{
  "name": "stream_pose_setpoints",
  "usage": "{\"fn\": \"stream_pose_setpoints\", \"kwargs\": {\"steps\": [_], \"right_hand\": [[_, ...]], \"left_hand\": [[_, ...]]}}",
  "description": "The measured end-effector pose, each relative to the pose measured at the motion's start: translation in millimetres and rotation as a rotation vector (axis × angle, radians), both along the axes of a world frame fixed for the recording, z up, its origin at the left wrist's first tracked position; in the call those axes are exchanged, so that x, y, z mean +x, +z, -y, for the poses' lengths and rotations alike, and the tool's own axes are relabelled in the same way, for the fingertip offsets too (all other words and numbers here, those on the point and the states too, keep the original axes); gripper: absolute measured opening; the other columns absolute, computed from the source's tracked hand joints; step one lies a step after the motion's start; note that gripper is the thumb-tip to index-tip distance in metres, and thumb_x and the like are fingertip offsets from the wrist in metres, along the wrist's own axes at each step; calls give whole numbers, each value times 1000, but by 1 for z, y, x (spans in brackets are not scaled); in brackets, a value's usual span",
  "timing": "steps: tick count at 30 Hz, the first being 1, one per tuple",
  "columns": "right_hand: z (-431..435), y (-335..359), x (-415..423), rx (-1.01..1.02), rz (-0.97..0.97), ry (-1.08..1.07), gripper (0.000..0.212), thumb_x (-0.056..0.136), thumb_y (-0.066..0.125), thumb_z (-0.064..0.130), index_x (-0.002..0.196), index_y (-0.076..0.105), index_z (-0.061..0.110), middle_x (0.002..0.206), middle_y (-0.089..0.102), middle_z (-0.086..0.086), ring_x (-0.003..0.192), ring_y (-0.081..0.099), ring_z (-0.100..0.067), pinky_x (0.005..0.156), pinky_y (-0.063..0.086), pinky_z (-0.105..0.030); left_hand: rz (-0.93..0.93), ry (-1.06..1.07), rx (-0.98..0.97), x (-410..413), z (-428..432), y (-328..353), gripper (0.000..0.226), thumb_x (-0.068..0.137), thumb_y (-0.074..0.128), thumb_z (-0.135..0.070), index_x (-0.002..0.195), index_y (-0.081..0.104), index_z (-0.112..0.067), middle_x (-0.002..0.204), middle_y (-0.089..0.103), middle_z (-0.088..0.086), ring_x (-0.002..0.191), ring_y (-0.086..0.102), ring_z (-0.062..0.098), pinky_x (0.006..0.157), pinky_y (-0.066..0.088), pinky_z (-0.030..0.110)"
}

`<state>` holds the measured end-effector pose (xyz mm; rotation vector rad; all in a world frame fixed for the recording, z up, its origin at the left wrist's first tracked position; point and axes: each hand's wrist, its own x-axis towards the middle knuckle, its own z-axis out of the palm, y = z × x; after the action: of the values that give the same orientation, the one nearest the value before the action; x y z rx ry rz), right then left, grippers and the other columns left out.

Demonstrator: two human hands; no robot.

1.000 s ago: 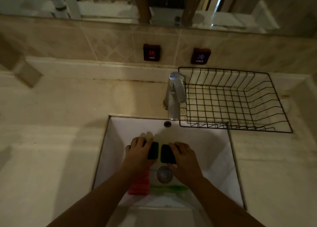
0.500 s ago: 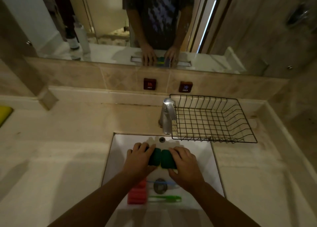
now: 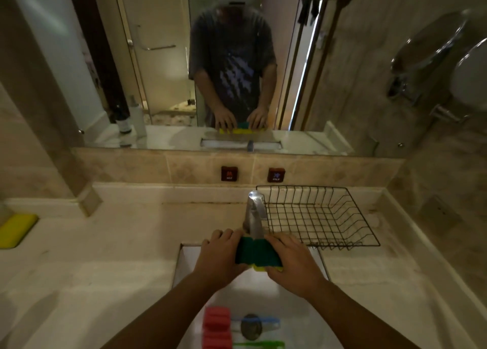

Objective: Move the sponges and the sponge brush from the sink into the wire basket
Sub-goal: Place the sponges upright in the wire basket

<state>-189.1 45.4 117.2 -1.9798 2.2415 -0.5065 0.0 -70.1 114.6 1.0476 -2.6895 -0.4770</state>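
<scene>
Two green-topped sponges with yellow undersides, side by side, are lifted above the white sink [image 3: 320,264], just in front of the faucet. My left hand [image 3: 218,256] grips the left green sponge [image 3: 244,251]. My right hand [image 3: 292,261] grips the right green sponge [image 3: 268,255]. The black wire basket [image 3: 316,217] stands empty on the counter, right of the faucet. Low in the sink lie a red ribbed sponge [image 3: 216,327], a blue-handled item [image 3: 263,321] across the drain and a green-handled item [image 3: 259,344].
A chrome faucet [image 3: 254,214] rises between the hands and the basket's left edge. A yellow sponge [image 3: 14,230] lies at the far left of the counter. Bottles [image 3: 131,116] stand by the mirror. Hot and cold tags sit on the tiled backsplash.
Both hands have lifted the two green sponges out of the sink bowl, up toward the faucet. The camera tilted up, showing more mirror.
</scene>
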Motion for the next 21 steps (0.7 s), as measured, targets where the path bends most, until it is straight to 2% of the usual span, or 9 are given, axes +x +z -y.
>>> {"fn": "stream_pose_setpoints", "kwargs": {"steps": [3,6,9,13,17,21], "right_hand": [[7,22,-7,-25,23,7,69,75,61,50,139,41,33,131,50,11,115,41,-6,95,37,-26],[15,45,-16,-59,20,15,65,75,61,50,135,43,35,126,52,12,109,41,-5,92,42,-27],[19,62,-24,-105,16,11,64,76,63,50,135,44,34,125,50,12,110,42,-6,92,43,-30],[23,73,-36,-133,10,27,63,77,66,47,134,42,35,123,49,13,109,41,-6,91,43,-26],[24,72,-43,-127,-9,31,67,76,67,48,135,38,37,126,47,14,109,38,-3,94,42,-28],[25,67,-46,-114,-13,37,66,74,63,53,134,39,39,123,47,15,104,37,-1,90,42,-25]], "left_hand": [[-13,-6,-14,-6,8,21,61,72,64,-62,123,44,-35,121,53,-10,107,44,13,85,41,34],[-12,1,-48,-14,18,43,56,70,67,-61,115,47,-35,114,53,-10,103,46,14,84,47,35],[-49,3,-104,-22,25,59,58,70,70,-58,118,48,-34,114,53,-9,101,46,12,83,49,34],[-67,-2,-164,-32,28,73,60,71,70,-57,121,49,-34,115,53,-8,98,44,10,80,46,26],[-59,6,-164,-37,24,76,58,72,70,-57,122,49,-34,114,54,-8,97,43,9,80,45,26],[-43,1,-173,-38,22,72,60,74,69,-57,125,49,-33,115,55,-7,98,45,10,82,46,26]]}}
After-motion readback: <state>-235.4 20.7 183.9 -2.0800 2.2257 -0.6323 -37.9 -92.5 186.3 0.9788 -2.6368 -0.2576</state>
